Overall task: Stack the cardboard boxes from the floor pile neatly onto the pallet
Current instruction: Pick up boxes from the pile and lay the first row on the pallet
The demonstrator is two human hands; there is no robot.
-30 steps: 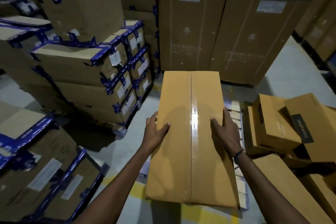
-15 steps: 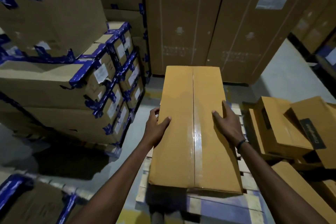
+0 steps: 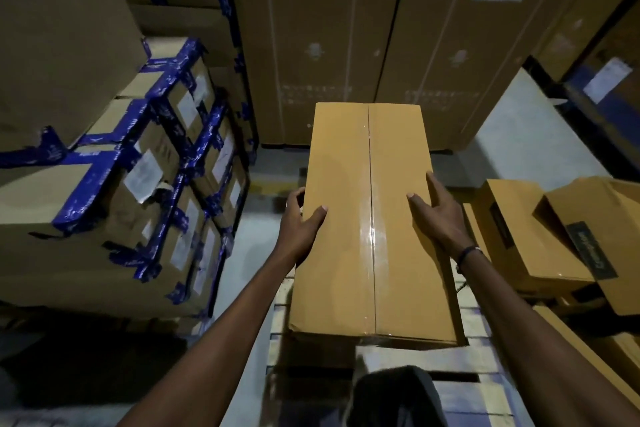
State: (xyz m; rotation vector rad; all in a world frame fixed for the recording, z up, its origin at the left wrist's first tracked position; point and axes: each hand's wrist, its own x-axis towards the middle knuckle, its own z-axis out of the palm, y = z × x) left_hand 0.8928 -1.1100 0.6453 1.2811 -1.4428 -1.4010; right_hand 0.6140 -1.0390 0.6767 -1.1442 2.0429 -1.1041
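Note:
A long plain cardboard box (image 3: 346, 253) with clear tape down its middle seam lies lengthwise in front of me, over the pale wooden pallet (image 3: 478, 392). Its near end is low against the slats; whether its full weight rests there I cannot tell. My left hand (image 3: 301, 225) grips the box's left edge, thumb on top and fingers curled round the side. My right hand (image 3: 440, 218) holds the right edge, thumb and forefinger on the top face. More plain boxes (image 3: 519, 236) lie tumbled in a pile on the floor to the right.
A stack of blue-taped cartons (image 3: 138, 184) stands close on the left. Tall strapped cartons (image 3: 346, 45) wall off the back. A strip of grey floor (image 3: 536, 149) runs off to the right rear. Dark clothing on my leg (image 3: 398, 395) shows at the bottom.
I have stepped forward and the box has come down over the pallet, its near end now low at the slats. Both hands keep their hold on its edges.

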